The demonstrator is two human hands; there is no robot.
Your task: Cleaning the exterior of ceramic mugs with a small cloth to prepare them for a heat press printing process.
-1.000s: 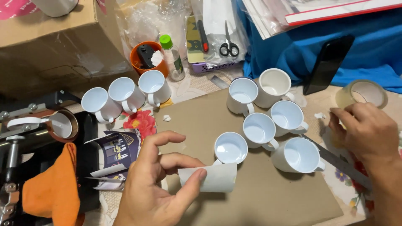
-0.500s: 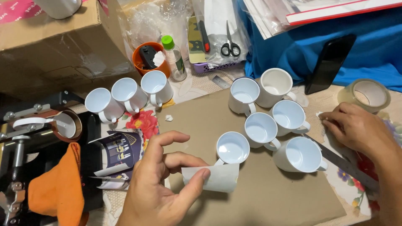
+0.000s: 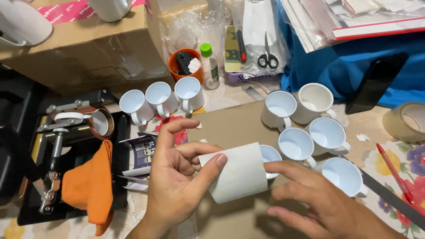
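Apparently left hand (image 3: 177, 186) pinches paper sheet (image 3: 237, 175).

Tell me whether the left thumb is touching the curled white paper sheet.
Touching. The head view shows the left hand with its thumb tip pressed flat onto the white paper sheet, no gap between them.

The left hand (image 3: 177, 190) pinches a curled white paper sheet (image 3: 234, 172); the right hand (image 3: 327, 208) touches its edge.
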